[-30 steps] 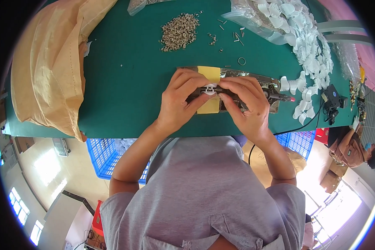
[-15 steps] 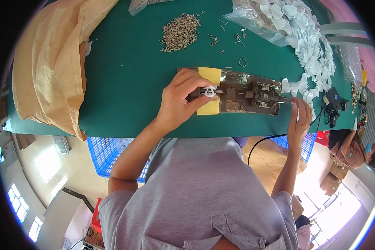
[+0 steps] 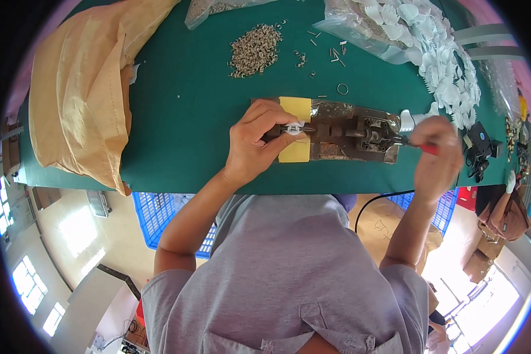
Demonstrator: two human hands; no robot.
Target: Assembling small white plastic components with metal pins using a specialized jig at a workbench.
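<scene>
A dark metal fixture with a toggle clamp (image 3: 373, 137) lies on the green table in front of me. My left hand (image 3: 251, 141) pinches a small white plastic piece (image 3: 294, 128) between thumb and fingers at the fixture's left end, over a yellow patch (image 3: 295, 154). What the piece is exactly is too small to tell. At the other end, my right hand (image 3: 439, 156) is blurred by motion, its fingers curled around the clamp lever's red handle (image 3: 429, 149). Part of the lever is hidden under that hand.
A pile of small metal clips (image 3: 255, 50) and a metal ring (image 3: 342, 89) lie beyond the fixture. White plastic pieces (image 3: 451, 82) spill from a clear bag at far right. A brown paper sack (image 3: 79, 94) stands left; a blue crate (image 3: 153, 218) sits below the table edge.
My right hand has risen and shifted right, and the red handle now shows in it. My left hand keeps its place with the white piece. The whole view has shifted slightly.
</scene>
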